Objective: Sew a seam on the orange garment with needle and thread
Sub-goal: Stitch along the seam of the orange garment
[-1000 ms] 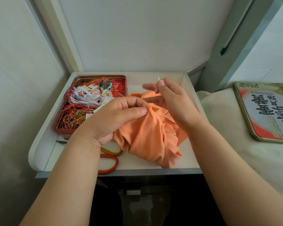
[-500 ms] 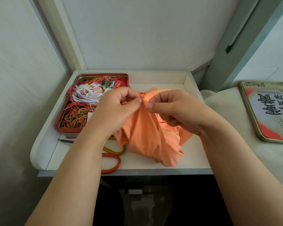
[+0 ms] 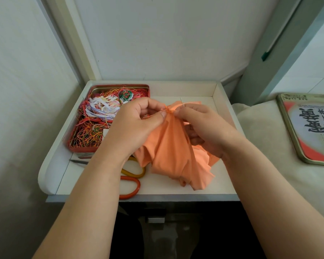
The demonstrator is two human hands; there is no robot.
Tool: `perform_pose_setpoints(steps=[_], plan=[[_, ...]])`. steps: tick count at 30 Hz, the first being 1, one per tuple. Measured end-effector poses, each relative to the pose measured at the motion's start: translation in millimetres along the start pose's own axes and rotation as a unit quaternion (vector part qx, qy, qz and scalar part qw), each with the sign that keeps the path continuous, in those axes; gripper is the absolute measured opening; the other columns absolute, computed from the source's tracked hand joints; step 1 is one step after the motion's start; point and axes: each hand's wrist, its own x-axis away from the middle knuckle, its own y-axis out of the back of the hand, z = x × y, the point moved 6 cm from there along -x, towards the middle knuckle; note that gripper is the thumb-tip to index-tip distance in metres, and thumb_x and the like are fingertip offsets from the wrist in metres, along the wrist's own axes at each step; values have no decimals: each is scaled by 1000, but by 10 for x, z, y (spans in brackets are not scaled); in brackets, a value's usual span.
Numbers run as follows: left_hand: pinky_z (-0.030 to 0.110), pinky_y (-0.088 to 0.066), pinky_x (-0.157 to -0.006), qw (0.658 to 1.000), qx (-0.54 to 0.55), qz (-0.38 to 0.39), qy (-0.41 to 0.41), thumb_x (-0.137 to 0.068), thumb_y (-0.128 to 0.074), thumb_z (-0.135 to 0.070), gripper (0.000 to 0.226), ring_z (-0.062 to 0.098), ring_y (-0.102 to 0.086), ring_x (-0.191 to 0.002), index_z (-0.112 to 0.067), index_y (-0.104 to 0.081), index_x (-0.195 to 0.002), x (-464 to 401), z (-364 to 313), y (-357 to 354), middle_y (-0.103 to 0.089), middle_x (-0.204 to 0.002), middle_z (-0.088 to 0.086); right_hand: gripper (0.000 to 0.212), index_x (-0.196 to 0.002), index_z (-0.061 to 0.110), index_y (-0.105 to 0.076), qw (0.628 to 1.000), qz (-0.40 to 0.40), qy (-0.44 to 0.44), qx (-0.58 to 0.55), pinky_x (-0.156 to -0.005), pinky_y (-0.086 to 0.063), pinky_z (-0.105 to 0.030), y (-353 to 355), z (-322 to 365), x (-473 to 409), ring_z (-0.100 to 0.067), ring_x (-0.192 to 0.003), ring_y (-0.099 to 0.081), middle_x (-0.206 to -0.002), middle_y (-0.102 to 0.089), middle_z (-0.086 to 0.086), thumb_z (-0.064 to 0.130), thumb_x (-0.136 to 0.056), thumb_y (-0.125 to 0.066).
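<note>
Two hands meet over the orange garment (image 3: 173, 152), a soft, matte knit bunched into loose folds on a white tray (image 3: 178, 189) with raised walls. The left hand (image 3: 133, 126) has thumb and curled fingers pinching a gathered peak of the fabric at the top of the bundle. The right hand (image 3: 204, 126) sits just beside it, fingertips closed on a thin metal needle (image 3: 181, 102) whose end sticks up above the knuckles, right next to the pinched fabric. Can't really make out the thread running from it, too fine to see.

The rest of the cloth hangs down under both hands and pools near the tray's front edge. Left of it there's a red rectangular tin (image 3: 108, 148) stuffed with a messy tangle of threads, orange, red, green and white. Scissors (image 3: 131, 184) with glossy orange and yellow loop handles lie at the front, half hidden under the left forearm and the fabric. Off to the right, on a cream cloth surface, lies a flat tin lid (image 3: 307, 128) with printed lettering.
</note>
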Motion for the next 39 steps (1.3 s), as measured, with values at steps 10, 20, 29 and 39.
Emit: perform_pose_setpoints(steps=[10, 20, 29, 39], plan=[[29, -46, -76, 999, -17, -2, -48, -85, -70, -8, 23, 1, -58, -72, -23, -53, -90, -3, -18, 12, -66, -76, -8, 9, -90, 8, -64, 998, -22, 47, 21, -40, -23, -18, 20, 20, -22, -7, -41, -31, -54, -40, 1, 12, -94, -57], [37, -48, -74, 999, 7, 30, -44, -80, -72, -16, 23, 6, -57, -66, -25, -55, -92, 8, -25, -100, -69, -77, -5, 29, -68, 11, -62, 991, -88, 95, -38, -55, -39, -25, 36, 33, -53, -12, -56, -48, -61, -55, -1, 27, -92, -65], [39, -50, -81, 999, -6, 17, -30, -86, -66, -15, 35, 10, -63, -74, -35, -63, -115, 8, 5, -39, -70, -82, -3, 13, -82, 12, -67, 995, -15, 80, 52, -41, -23, -19, 124, 110, 27, -7, -43, -31, -54, -43, 2, 16, -93, -61], [11, -46, -88, 997, -52, 11, -59, -91, -62, -8, 29, -10, -62, -99, -32, -73, -102, 37, -90, -67, -70, -99, -24, 17, -74, 14, -62, 984, -91, 124, 90, -43, -31, -18, 120, 137, 11, -3, -44, -41, -51, -53, 8, 20, -88, -70]])
